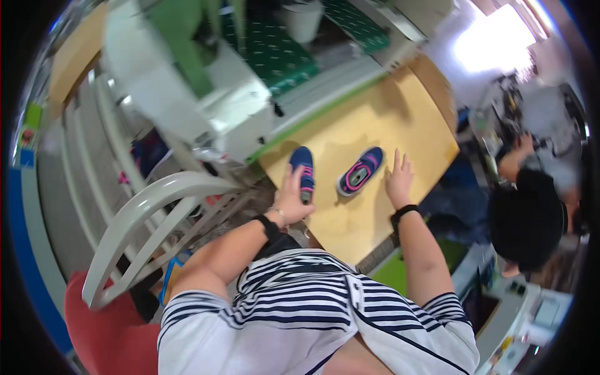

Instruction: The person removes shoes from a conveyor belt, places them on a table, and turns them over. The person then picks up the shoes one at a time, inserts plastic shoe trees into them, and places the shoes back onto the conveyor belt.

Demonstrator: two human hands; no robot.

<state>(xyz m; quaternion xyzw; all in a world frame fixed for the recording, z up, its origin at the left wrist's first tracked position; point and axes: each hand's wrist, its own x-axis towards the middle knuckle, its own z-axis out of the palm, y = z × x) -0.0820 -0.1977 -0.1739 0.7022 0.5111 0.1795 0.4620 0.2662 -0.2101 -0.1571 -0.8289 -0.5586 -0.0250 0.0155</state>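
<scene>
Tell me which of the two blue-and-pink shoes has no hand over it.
The shoe on the right, lying between the two hands on the yellow tabletop; the right hand is apart from it. The left hand overlaps the other shoe.

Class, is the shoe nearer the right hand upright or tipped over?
Upright. The blue shoe sits on the yellow tabletop with its pink-trimmed opening facing up.

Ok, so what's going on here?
A person has their left grip on a blue shoe with pink laces, near its heel end. A matching shoe sits apart from it, upright on the yellowish tabletop. Their right grip is open beside that second shoe and seems to hold nothing. Another person is off to the right.
</scene>
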